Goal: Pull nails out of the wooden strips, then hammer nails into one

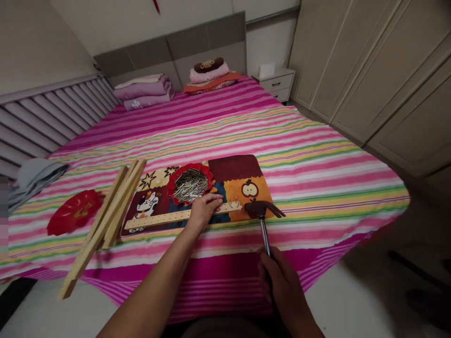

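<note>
Fingers (263, 273) of the right hand (283, 280) partly hide the hammer handle (265, 236).

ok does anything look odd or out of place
Yes: a hammer and nails over a bed, likely too soft a workbench. One loose strip also juts past the near edge, so it could get knocked.

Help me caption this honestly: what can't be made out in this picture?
Head view: gripped part of the hammer, behind the right hand.
Head view: part of the wooden strip, behind the left hand.
Head view: number of nails in the red bowl, small and overlapping.
Head view: left end of the grey cloth, pixelated at the edge.
</note>
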Available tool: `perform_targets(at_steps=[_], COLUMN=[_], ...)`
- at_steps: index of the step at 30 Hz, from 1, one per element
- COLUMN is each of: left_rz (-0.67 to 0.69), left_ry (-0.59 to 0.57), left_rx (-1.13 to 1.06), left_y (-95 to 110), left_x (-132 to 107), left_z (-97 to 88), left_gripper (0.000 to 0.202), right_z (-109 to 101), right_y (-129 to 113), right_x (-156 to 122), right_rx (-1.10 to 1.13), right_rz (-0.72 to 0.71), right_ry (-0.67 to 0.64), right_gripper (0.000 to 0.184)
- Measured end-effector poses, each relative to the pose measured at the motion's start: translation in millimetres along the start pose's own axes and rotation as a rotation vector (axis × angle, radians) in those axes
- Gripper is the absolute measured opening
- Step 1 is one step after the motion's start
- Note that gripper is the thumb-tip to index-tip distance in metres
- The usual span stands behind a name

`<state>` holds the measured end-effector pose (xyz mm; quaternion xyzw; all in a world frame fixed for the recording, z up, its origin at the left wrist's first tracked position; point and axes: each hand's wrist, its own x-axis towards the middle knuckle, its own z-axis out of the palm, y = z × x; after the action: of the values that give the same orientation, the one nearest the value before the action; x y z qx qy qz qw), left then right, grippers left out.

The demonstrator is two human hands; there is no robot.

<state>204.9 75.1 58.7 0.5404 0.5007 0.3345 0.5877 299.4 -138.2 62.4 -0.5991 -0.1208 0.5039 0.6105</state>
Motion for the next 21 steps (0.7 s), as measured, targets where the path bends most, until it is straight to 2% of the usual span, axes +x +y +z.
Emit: perform_targets(at_steps=[8, 13, 18, 21], left_rz=[0.106, 0.177, 0.229, 0.248], left_ry=[0.004, 0.018, 0.029, 0.031], left_rx=[0.204, 0.34, 0.437, 0.488], left_y=[-7, -8, -9, -13], left_x=[2, 1, 1, 1], left_z=[-0.1, 0.1, 0.9, 2.1], left_gripper=[0.009, 0.009, 0.01, 0.012], right_z=[-2, -3, -6, -5], right_y=[5, 6, 10, 8], right_x=[4, 3, 5, 3], right_rx=[0.007, -0.035, -0.059, -0.076], right_rz=[0.029, 0.009, -0.022, -0.028], right_ry=[-0.05, -0.039, -0.104, -0.094], right_gripper=[0.032, 0.03, 0.032, 0.03])
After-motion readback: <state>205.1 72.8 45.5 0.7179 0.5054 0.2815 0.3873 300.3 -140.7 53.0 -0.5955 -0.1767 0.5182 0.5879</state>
